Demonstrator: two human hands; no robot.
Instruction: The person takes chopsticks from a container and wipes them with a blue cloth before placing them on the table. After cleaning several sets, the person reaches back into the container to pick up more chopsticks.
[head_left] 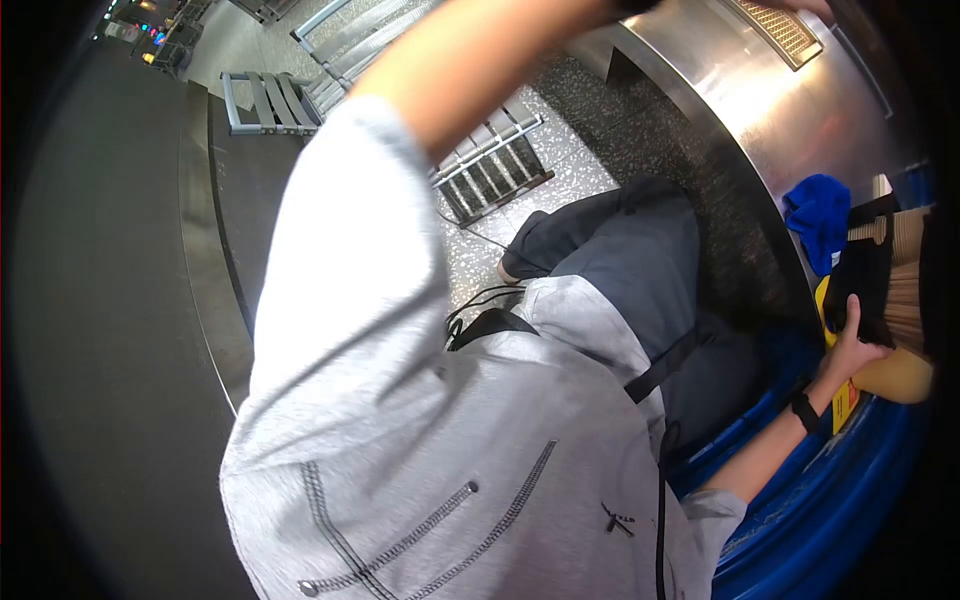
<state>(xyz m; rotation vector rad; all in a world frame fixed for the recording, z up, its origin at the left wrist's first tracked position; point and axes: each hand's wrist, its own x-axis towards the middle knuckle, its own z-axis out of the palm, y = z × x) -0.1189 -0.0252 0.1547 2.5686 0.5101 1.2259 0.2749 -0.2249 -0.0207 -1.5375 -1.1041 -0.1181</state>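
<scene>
Here's your right hand (858, 350), out at the far right, thumb raised along the black piece (866, 270), fingers bent in at its lower end. That piece sits right there, beside the brown bundle (908, 280) and above the beige item (898, 378). It's a part-curled hand on contact, but whether it's squeezing or only resting, you can't tell from here, with the fingertips lost against the dark. Up top, your left hand (812, 6) barely peeks in past the grate (788, 34) on the steel panel (715, 55); its grip is cut off, so no call on that one.

Now the danger, as I judge it! If those right fingers have only the lower end, the black piece could tip or slip free. Lift it carelessly and it might drag the bundle along, or knock the beige item just below your knuckles. Watch the blue cloth (818, 220) near the panel's edge: one brush could send it down. And with your two arms spread this wide, attention split between them might let that right-hand hold drift.
</scene>
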